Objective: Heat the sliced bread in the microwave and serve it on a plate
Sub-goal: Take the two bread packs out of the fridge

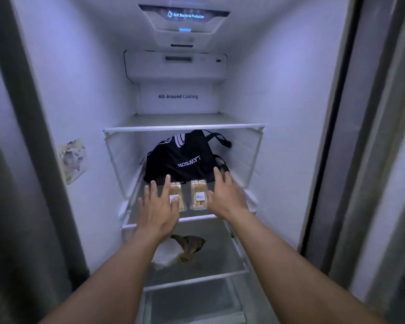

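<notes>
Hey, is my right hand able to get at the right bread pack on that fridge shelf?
Probably yes: the right hand is open right beside the right pack, with nothing between them.

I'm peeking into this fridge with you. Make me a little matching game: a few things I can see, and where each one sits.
Things:
1. black bag
2. right pack of bread
3. left hand
4. brown and white bundle

Places:
A. on the shelf below the bread
B. partly over the left pack of bread
C. at the back of the middle shelf
D. at the front of the middle shelf, beside the right hand

Pairs: 1-C, 2-D, 3-B, 4-A
</notes>
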